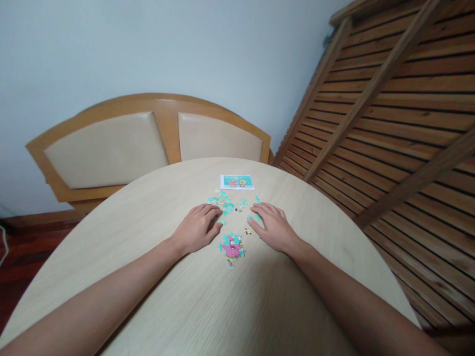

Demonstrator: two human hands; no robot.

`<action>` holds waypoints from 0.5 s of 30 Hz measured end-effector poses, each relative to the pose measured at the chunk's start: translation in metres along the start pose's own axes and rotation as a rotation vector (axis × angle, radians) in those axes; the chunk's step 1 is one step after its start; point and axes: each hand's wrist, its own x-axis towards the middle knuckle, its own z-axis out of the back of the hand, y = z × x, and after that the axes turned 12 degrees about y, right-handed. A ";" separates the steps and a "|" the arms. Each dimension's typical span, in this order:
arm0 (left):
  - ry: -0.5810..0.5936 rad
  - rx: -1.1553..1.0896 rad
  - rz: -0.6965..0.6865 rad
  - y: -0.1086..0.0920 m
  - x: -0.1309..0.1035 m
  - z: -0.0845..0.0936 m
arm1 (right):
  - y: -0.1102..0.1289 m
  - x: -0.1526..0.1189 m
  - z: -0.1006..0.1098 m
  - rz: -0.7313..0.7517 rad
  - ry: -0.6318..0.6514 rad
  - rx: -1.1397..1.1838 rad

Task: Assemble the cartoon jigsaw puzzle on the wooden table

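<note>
A partly joined jigsaw puzzle (232, 247) lies on the table between my forearms, showing a pink starfish character with teal pieces around it. My left hand (198, 227) rests on the tabletop to its upper left, fingers loosely apart. Its fingertips are beside a pile of loose teal puzzle pieces (224, 201). Opposite, my right hand (273, 227) lies palm down with the fingers apart, close to a few teal pieces that it partly covers. A small puzzle piece with yellow on it (248, 231) sits near my right thumb. I see nothing held in either hand.
Beyond the pieces lies a printed picture card (237, 182) with a pink and a yellow character on teal. The round wooden table (166, 306) has its far edge near a padded headboard (111, 148). A slatted wooden frame (389, 113) leans at the right.
</note>
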 end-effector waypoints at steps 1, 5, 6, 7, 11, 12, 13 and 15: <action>0.000 -0.007 -0.024 -0.001 0.000 0.000 | 0.001 0.001 0.000 0.019 0.004 -0.004; 0.008 -0.046 -0.133 -0.007 0.001 0.004 | 0.012 0.004 0.001 0.167 0.092 -0.015; 0.021 -0.058 -0.168 -0.009 0.001 0.005 | 0.015 0.004 0.001 0.195 0.110 -0.015; 0.040 -0.071 -0.215 -0.011 0.001 0.007 | 0.017 0.004 0.001 0.216 0.120 -0.015; 0.163 -0.120 -0.437 -0.018 -0.002 0.014 | 0.020 0.000 0.006 0.276 0.087 -0.007; 0.184 -0.124 -0.455 -0.018 -0.002 0.015 | 0.019 -0.002 0.007 0.293 0.082 0.000; 0.201 -0.125 -0.460 -0.019 -0.003 0.017 | 0.018 -0.005 0.009 0.308 0.081 0.007; 0.218 -0.116 -0.423 -0.020 -0.005 0.021 | 0.016 -0.011 0.013 0.334 0.090 0.021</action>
